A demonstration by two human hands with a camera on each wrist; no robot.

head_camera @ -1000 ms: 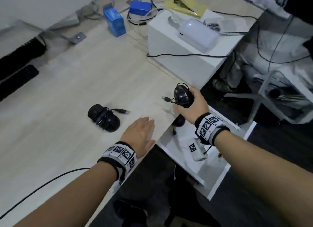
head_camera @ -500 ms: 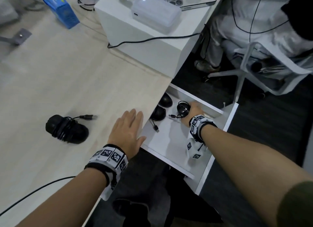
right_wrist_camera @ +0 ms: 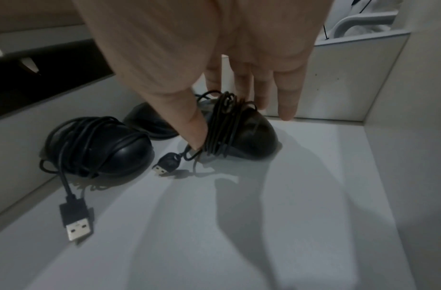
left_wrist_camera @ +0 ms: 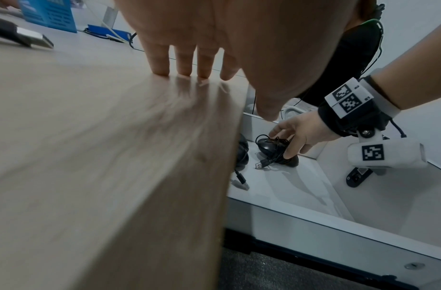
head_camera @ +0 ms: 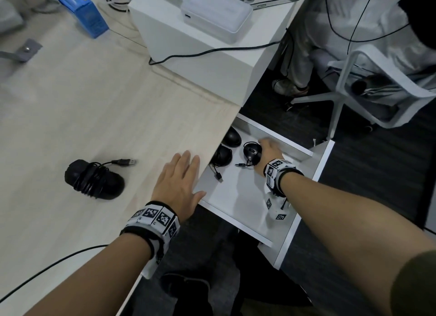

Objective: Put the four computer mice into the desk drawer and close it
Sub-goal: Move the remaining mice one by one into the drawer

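1. Third mouse [right_wrist_camera: 241, 133] set down on the floor of the open drawer [head_camera: 238, 197], near its far wall, cable wound round the body and the USB plug [right_wrist_camera: 162, 168] lying loose beside it.
2. Right hand [head_camera: 271, 151] on that mouse: thumb [right_wrist_camera: 189, 125] pressed against the wound cable on one side, fingers [right_wrist_camera: 286, 98] reaching down the other side, a light pinch by the look of it (probably about to let go, though that is only a judgement).
3. Two other mice in the drawer already, just beside the third: one cable-wrapped mouse [right_wrist_camera: 97, 145] with its plug trailing forward, and a further mouse [head_camera: 232, 136] behind it, partly tucked under the desk edge.
4. Fourth mouse [head_camera: 94, 180] out on the wooden desktop [head_camera: 82, 108], cable wrapped round it, well apart from the drawer.
5. Left hand [head_camera: 179, 188] laid flat at the desk edge just above the drawer, fingers straight and close together, holding nothing.
6. Progress, judged from the above: three of four mice in; left to do are releasing this one, fetching the fourth from the desktop, placing it, and pushing the drawer shut.
7. Writing: none readable. Square black-and-white coded markers on both wristbands [head_camera: 153, 217]; a blue box [head_camera: 82, 11] at the far end of the desk carries print too blurred to read; no brand legible on any mouse.
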